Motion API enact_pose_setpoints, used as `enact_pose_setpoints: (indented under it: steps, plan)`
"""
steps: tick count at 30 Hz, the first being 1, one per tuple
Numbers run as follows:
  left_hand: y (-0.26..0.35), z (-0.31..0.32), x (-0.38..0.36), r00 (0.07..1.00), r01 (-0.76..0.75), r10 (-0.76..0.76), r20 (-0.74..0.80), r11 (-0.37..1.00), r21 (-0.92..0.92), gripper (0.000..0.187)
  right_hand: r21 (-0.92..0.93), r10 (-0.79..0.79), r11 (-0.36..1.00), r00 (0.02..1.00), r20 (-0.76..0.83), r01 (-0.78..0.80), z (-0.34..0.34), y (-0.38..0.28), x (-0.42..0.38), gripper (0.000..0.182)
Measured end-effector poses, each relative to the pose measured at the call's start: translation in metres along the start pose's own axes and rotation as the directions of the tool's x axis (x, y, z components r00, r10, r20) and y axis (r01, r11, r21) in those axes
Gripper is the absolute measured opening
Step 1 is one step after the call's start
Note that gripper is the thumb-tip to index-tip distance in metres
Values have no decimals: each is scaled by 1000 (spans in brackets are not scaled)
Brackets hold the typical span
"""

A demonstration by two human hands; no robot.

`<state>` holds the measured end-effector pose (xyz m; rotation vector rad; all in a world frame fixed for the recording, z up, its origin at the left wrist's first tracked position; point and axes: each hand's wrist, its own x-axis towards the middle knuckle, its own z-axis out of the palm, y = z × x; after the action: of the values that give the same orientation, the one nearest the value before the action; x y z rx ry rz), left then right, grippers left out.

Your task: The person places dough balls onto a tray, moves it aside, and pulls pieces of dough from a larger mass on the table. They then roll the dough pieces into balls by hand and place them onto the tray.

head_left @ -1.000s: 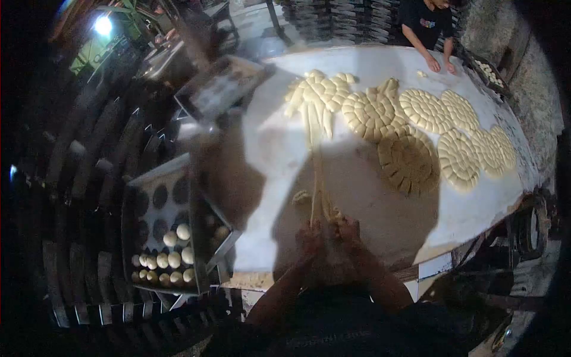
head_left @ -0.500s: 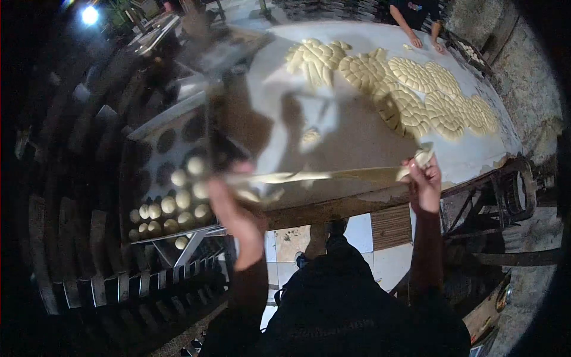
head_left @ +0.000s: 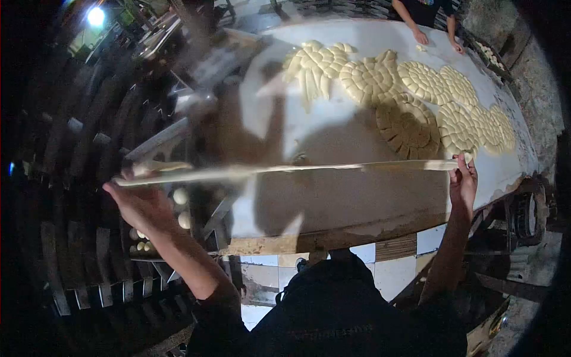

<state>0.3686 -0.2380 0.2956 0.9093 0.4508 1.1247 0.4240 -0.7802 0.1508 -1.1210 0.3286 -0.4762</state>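
Observation:
A long, thin strip of dough (head_left: 321, 167) is stretched in the air between my two hands, above the near part of the table. My left hand (head_left: 143, 203), far out to the left over the tray of dough balls, is closed on one end, and a loose piece of dough hangs back beside it. At the right, my right hand (head_left: 464, 181) pinches the other end, with a little dough poking out above the fingers. Beyond the strip lie several round, segmented coils of dough (head_left: 423, 82) and a fringed dough piece (head_left: 315, 62).
A pale table (head_left: 357, 35) with a worn wooden front edge (head_left: 279, 243) fills the middle. Dough balls (head_left: 180, 196) sit on a dark tray at left, partly behind my arm. Across the table, a person's hands (head_left: 421, 37) rest near a small dough bit. Dark slatted racks stand at left.
My hands have moved apart, the left far out to the left and the right a little to the right. The dough strip between them is now much longer and nearly straight.

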Motion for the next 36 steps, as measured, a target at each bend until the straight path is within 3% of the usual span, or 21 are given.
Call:
enact_pose_setpoints:
  steps: [2, 3, 6, 8, 10, 13, 16, 17, 18, 19, 20, 22, 23, 25, 27, 29, 31, 33, 34, 35, 36]
  plan:
    - [1, -7, 31, 985, -42, 30, 169, 997, 68, 47, -94, 29, 995, 1000, 0, -29, -26, 7, 28, 20]
    - [10, 26, 11, 998, -22, 28, -56, 994, 108, 46, -210, 3, 977, 994, 108, 20, -54, 15, 42, 23]
    - [14, 32, 28, 996, 3, -13, 93, 994, 110, 40, -165, 80, 984, 990, 115, -60, -75, 41, 60, 27]
    - [4, 28, 29, 854, 106, -242, 460, 948, 301, 31, -538, 388, 812, 897, 213, -224, -82, 64, 67, 33]
    - [-24, 34, 1, 841, 154, -294, 454, 935, 319, 30, -292, 338, 927, 865, 370, -237, -48, 67, 28, 38]
    - [-88, 9, -45, 735, 218, -445, 512, 870, 442, 34, -326, 286, 939, 766, 577, -105, -65, 144, 6, 39]
    - [-192, -74, -90, 812, 306, -440, 383, 880, 363, 41, -543, 326, 833, 699, 637, 106, -66, 193, -57, 37]
    - [-214, -103, -105, 737, 183, -435, 517, 865, 467, 42, -605, 360, 782, 683, 636, 151, -49, 191, -80, 36]
    - [-225, -127, -112, 675, 17, -489, 552, 759, 651, 37, -670, 451, 581, 502, 738, 462, -28, 165, -89, 34]
    - [-236, -151, -119, 608, -184, -539, 583, 619, 764, 33, -562, 573, 352, 303, 761, 748, -15, 152, -90, 31]
    - [-252, -165, -119, 657, -81, -565, 499, 606, 791, 25, -558, 583, 354, 290, 759, 751, -11, 154, -89, 31]
    - [-262, -153, -113, 696, 23, -589, 410, 589, 808, 19, -547, 394, 267, 428, 814, 794, -3, 164, -88, 27]
    - [-267, -138, -105, 593, -636, -279, 756, 414, 651, 13, -544, 403, 271, 420, 813, 794, 6, 179, -85, 27]
    - [-290, -121, -111, 566, -691, -305, 766, 331, 642, 13, -442, 244, 184, 395, 886, 878, 24, 220, -92, 30]
    - [-329, -138, -131, 524, -646, -312, 793, 461, 609, 16, -405, 299, 243, 329, 896, 882, 42, 233, -126, 31]
    - [-268, -104, -184, 273, -906, -275, 922, 248, 342, 17, -351, 333, 295, 249, 910, 889, 25, 235, -143, 33]
    - [-285, -176, -185, 29, -949, -445, 895, 269, 165, 19, -35, 256, 330, -54, 965, 943, -8, 235, -137, 38]
    - [-267, -215, -154, -32, -878, -560, 828, 411, 244, 24, -67, 372, 212, -17, 928, 975, -20, 216, -98, 39]
    - [-255, -203, -130, -9, -915, -575, 818, 334, 225, 23, -89, 424, 150, 18, 906, 985, -4, 205, -83, 39]
    - [-268, -210, -103, 48, -942, -504, 862, 264, 206, 24, -105, 474, 84, 53, 879, 991, 11, 194, -68, 40]
    - [-294, -202, -86, 226, -929, -425, 877, 177, 325, 24, -275, 496, 90, 196, 846, 957, 51, 187, -53, 40]
